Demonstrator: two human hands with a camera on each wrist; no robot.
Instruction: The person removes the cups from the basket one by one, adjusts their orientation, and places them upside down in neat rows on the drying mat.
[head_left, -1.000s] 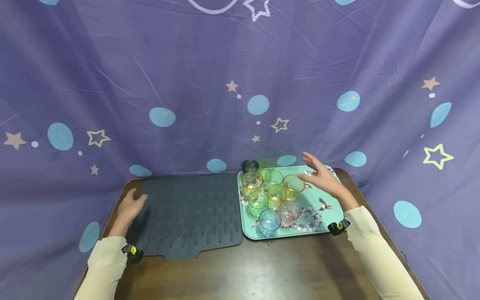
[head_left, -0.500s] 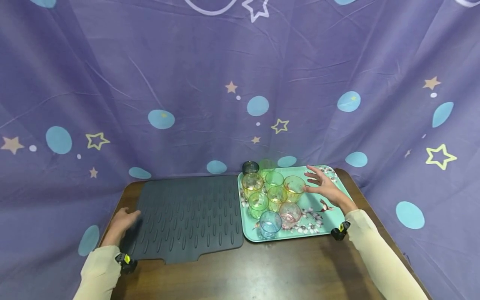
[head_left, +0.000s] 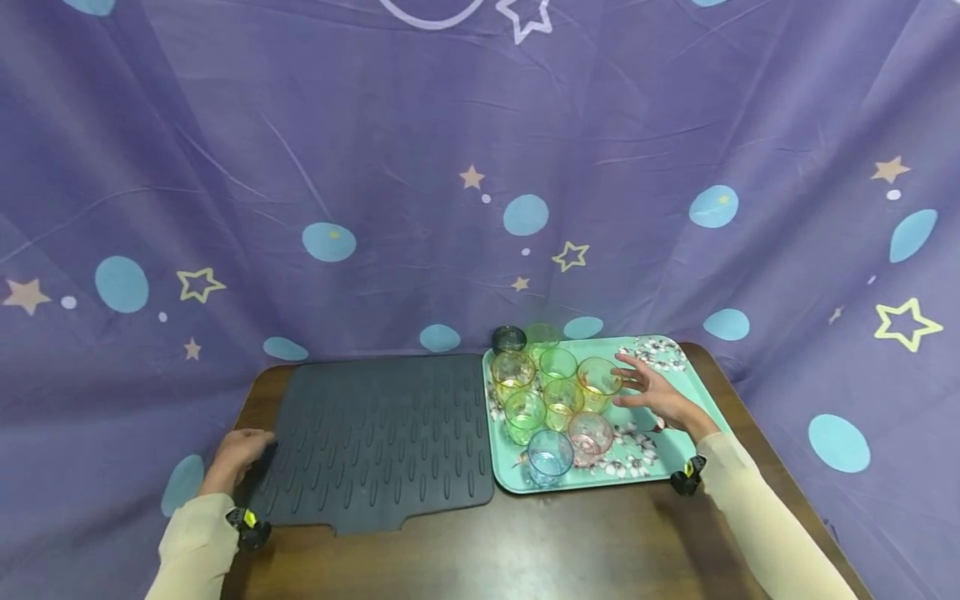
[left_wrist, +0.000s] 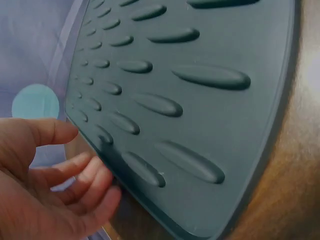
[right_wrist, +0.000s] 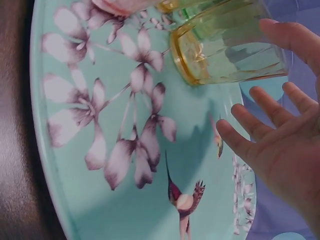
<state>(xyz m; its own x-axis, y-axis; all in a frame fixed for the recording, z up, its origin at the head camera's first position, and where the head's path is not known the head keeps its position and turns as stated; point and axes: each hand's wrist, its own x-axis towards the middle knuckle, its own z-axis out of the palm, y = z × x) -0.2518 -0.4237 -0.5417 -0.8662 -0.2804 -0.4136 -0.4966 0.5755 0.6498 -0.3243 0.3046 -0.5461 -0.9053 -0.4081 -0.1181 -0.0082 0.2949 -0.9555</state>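
My left hand is at the left edge of a dark grey drying mat. In the left wrist view, its thumb and loosely bent fingers are right at the mat's rim, with nothing between them. Over a mint tray, my right hand spreads its fingers beside a yellow glass tumbler. The right wrist view has the thumb overlapping the tumbler near its rim, while the other fingers stand apart from it. A pink tumbler and a blue tumbler stand closer to me.
Several green and yellow tumblers crowd the tray's left half, with a dark tumbler at the back corner. The tray sits to the right of the mat on a brown wooden table. A purple curtain hangs close behind.
My left hand has come down and nearer to me along the mat's left edge. The right hand has lowered beside the yellow tumbler. The tumblers keep their places on the tray.
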